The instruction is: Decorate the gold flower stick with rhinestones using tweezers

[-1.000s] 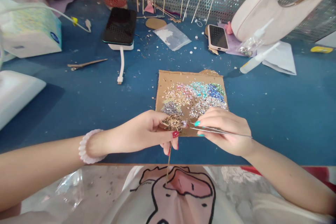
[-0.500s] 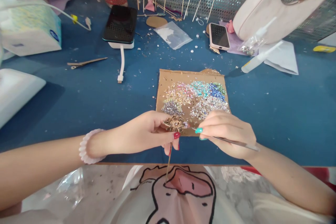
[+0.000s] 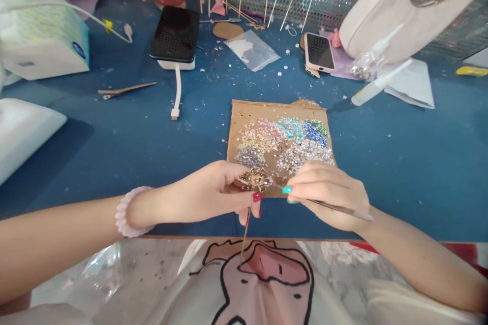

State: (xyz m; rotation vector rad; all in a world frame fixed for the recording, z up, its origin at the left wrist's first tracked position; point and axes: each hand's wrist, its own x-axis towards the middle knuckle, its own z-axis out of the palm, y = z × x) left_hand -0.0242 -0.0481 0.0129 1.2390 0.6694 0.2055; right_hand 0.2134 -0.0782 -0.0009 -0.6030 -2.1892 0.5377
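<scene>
Between the thumb and fingers of my left hand (image 3: 213, 192) is a gold flower-shaped ornament (image 3: 254, 180) on a thin stick that runs down toward my lap. My right hand (image 3: 330, 194) pinches metal tweezers (image 3: 339, 208), their tips at the ornament's right edge. A tiny pale pinkish piece shows at that edge; whether the tips grip it is too small to tell. Just beyond both hands lies a cardboard sheet (image 3: 244, 111) with loose rhinestones (image 3: 305, 155) in patches of silver, blue, green, turquoise, pink, yellow and grey.
A black phone (image 3: 176, 34) rests on a white block with a short cable. A hair clip (image 3: 125, 90) lies to its right-hand side's left, near a tissue box (image 3: 46, 40). Farther back are a plastic bag (image 3: 251, 51), a pink-cased phone (image 3: 319, 52), a glue tube (image 3: 381, 83) and a white handbag (image 3: 375, 10).
My right hand has shifted slightly left with the tweezers, toward the ornament. The ornament has tilted a little in my left hand, which otherwise stays in place.
</scene>
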